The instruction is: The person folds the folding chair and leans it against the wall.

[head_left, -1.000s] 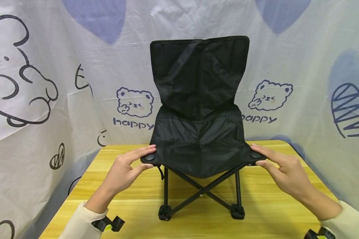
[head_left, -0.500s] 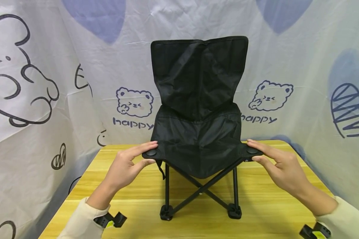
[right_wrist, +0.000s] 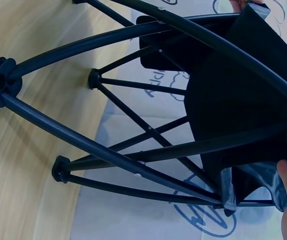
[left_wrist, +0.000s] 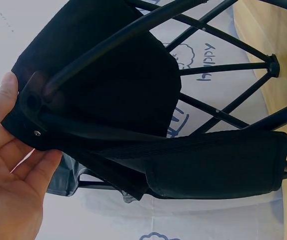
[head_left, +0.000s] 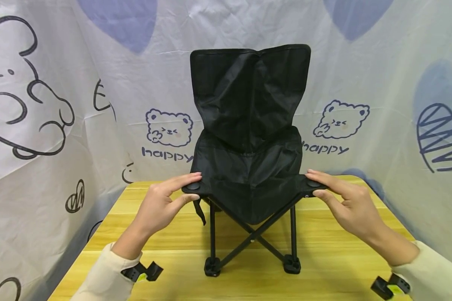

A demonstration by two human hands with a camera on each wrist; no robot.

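Observation:
A small black folding camp chair [head_left: 248, 167] stands upright on the table, its backrest away from me. My left hand [head_left: 160, 209] pinches the seat's front left corner between thumb and fingers. At the front right corner, my right hand [head_left: 354, 207] has the same pinch, fingers on top and thumb below. Between the two corners the seat fabric dips in the middle. Crossed metal legs [head_left: 252, 240] support it from below, with plastic feet [head_left: 212, 266] on the wood. In the left wrist view a flat fabric pocket [left_wrist: 218, 167] hangs along the chair's side.
The light wooden table [head_left: 165, 267] reaches around the chair on all sides. White curtains [head_left: 113, 83] with cartoon drawings enclose the back and both sides. A thin dark cable [head_left: 94, 229] lies by the table's left edge.
Both hands have moved inward and slightly up with the seat corners. The front corners and front feet are a little closer together, and the seat folds more along its middle.

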